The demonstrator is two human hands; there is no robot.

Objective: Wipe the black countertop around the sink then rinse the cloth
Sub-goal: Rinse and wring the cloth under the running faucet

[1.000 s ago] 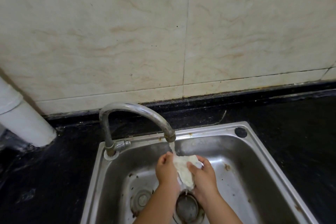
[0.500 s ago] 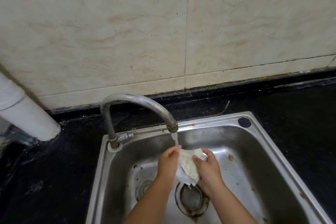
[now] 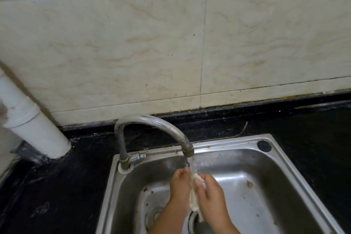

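A pale wet cloth is squeezed between my left hand and my right hand, both inside the steel sink. Water runs from the curved tap onto the top of the cloth. My palms press together, so only a narrow strip of cloth shows, and its lower end hangs toward the drain. The black countertop surrounds the sink on the left, back and right.
A white pipe stands on the counter at the back left corner. Cream tiles cover the wall behind. A black plug caps a hole in the sink's back right rim. Brown specks dot the basin floor.
My hands have closed together, folding the spread cloth into a narrow strip between the palms. The view has tilted slightly; the tap keeps running.
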